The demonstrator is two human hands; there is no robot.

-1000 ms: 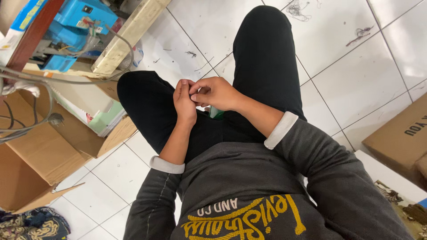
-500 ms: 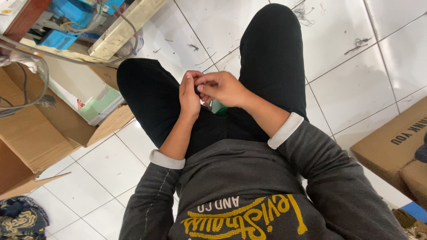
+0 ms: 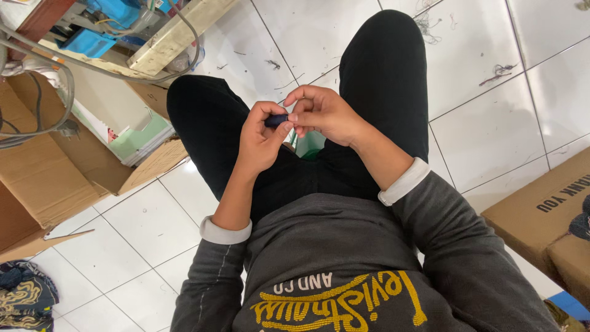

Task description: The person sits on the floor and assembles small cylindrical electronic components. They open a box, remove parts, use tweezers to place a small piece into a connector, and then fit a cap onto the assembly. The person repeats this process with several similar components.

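I sit with my legs in black trousers over a white tiled floor. My left hand (image 3: 261,138) and my right hand (image 3: 322,114) meet above my lap. Both pinch a small dark blue piece (image 3: 276,120) between their fingertips; its shape is mostly hidden by the fingers. Under my right hand, on my lap, lies something green (image 3: 310,144), only partly visible.
An open cardboard box (image 3: 80,160) with papers stands at the left, with grey cables (image 3: 37,92) and a blue device (image 3: 92,40) above it. Another cardboard box (image 3: 547,215) is at the right. A patterned cloth (image 3: 24,295) lies at the lower left.
Both hands have lifted slightly off the lap and the fingertips have opened out, so the small dark piece now shows between them. The view has shifted a little.
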